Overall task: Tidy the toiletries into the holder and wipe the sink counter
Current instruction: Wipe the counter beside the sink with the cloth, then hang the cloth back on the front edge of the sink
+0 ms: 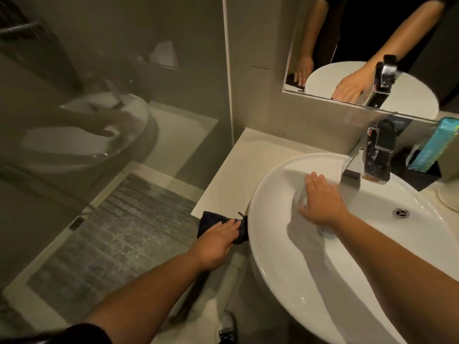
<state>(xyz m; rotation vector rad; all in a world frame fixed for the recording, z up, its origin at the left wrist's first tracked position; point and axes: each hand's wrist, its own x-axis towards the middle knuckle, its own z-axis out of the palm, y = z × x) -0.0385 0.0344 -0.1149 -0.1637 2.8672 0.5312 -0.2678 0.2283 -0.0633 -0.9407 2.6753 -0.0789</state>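
Note:
A dark cloth (211, 223) lies at the front corner of the pale counter (238, 175), partly hanging over its edge. My left hand (218, 240) presses flat on the cloth, fingers pointing toward the basin. My right hand (320, 199) rests flat inside the white basin (372, 281), fingers spread, just left of the chrome tap (375, 155), holding nothing. A black holder (422, 175) behind the tap on the right contains a teal tube or box (434, 145).
A mirror (347, 33) hangs above the counter and reflects both hands. A glass shower screen (111, 95) stands at the left, with a grey mat (111, 232) on the floor below. The basin drain (401, 212) sits right of my hand. A shoe (227, 328) shows below.

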